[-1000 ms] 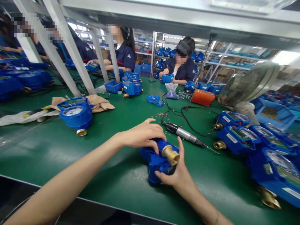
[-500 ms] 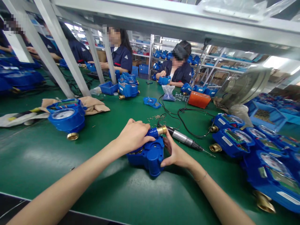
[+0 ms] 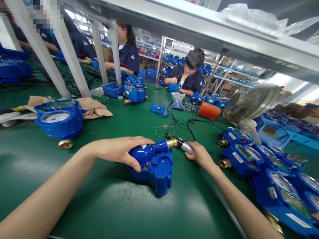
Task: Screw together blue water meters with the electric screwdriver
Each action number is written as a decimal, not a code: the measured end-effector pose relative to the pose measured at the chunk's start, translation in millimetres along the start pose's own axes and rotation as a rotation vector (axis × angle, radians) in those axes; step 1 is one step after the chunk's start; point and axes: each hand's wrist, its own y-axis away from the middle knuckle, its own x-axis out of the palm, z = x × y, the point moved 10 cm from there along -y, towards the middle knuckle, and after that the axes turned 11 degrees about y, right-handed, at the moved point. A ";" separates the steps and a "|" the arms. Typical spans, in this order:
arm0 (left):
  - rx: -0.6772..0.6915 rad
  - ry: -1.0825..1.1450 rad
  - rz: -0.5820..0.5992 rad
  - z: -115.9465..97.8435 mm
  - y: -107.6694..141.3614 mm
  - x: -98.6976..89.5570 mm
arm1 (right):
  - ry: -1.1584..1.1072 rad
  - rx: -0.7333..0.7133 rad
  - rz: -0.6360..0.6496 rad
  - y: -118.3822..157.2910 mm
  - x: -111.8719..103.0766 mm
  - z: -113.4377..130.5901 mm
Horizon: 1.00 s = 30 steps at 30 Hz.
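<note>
Left to right: a blue water meter [image 3: 58, 121], dial up; the left hand [image 3: 117, 151], fingers closed over the neck of a blue meter housing [image 3: 154, 169], which rests on the green bench mat [image 3: 99, 205], its brass fitting [image 3: 171, 143] pointing right; the right hand [image 3: 200, 154], fingers curled around an electric screwdriver [image 3: 185, 146]. A firm palm-over hold best steadies the housing.

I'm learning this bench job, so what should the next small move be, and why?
Probably ease the electric screwdriver slightly away from the brass connector. The right hand is on the tool's silver barrel, which sits right by that connector, while the left hand is already over the blue water meter, steadying it.
</note>
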 end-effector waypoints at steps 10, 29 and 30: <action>-0.072 0.180 -0.044 17.0 3.3 -3.0 | -0.366 0.113 -0.080 -12.5 -59.6 -2.4; 0.057 0.197 -0.086 6.6 4.5 0.4 | -0.885 0.004 -0.470 -45.3 -71.9 61.9; 0.056 0.192 -0.088 6.6 4.6 0.7 | -0.887 0.006 -0.454 -45.4 -71.2 60.7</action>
